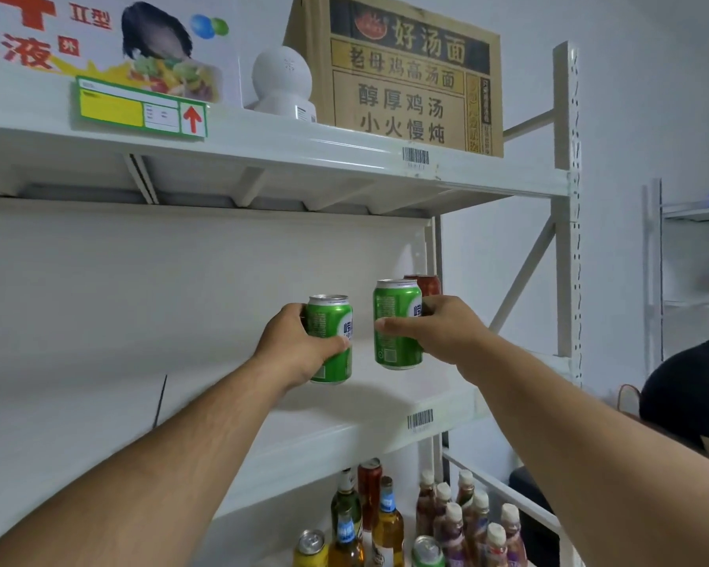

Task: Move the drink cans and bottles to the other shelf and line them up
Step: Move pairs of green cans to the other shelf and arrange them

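Observation:
My left hand (295,345) grips a green drink can (331,321), upright at the level of the white middle shelf (287,419). My right hand (443,329) grips a second green can (396,317), upright and held a little higher, to the right of the first. Behind the second can a red can (428,285) stands near the shelf's right end, partly hidden. On the shelf below stand several glass bottles (385,521), several brown bottles with pale caps (467,521) and some cans (312,546).
The top shelf (263,145) carries a cardboard carton (410,71), a round white device (281,79) and a printed box (99,38). A perforated upright (567,198) ends the rack. Another rack (688,255) and a person in a black top (688,394) are at right.

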{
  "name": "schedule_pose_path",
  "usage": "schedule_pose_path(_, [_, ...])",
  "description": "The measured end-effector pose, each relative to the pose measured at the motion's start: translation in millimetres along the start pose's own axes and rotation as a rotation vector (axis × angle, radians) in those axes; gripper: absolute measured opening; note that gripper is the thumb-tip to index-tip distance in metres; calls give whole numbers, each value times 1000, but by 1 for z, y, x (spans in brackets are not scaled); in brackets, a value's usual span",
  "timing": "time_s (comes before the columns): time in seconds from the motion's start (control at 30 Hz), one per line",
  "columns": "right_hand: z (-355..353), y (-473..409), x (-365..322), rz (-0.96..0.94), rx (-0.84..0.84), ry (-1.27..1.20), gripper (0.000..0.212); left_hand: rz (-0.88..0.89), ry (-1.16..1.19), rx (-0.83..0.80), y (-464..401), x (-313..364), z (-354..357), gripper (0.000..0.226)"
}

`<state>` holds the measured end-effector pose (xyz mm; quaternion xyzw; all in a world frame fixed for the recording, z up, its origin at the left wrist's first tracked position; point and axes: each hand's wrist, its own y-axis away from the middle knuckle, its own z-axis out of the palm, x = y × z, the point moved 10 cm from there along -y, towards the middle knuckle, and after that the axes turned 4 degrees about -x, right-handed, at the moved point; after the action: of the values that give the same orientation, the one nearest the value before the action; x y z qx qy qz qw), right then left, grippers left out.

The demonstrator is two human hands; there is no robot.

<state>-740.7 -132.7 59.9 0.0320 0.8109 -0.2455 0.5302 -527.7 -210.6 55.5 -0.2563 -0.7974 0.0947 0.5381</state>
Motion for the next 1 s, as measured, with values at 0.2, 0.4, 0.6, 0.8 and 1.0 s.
schedule_pose_path(0.2, [-35,-37,26,-44,-58,-21,36,-27,-23,48,-28,12,43,42])
schedule_pose_path(0.4, [-78,-73,54,-84,-132,-40,30,-68,-30,97,-55,24,93,47])
schedule_pose_path(0.6, [-107,-106,86,-72,-183,-68,30,-115,-63,145,-76,25,132,51])
schedule_pose_path(0.8, [-118,-128,109,-49,-201,-118,29,-144,-103,156,-96,24,154,59])
schedule_pose_path(1.0, [-122,-146,116,-41,-173,-133,28,-129,-101,132,-120,21,161,57])
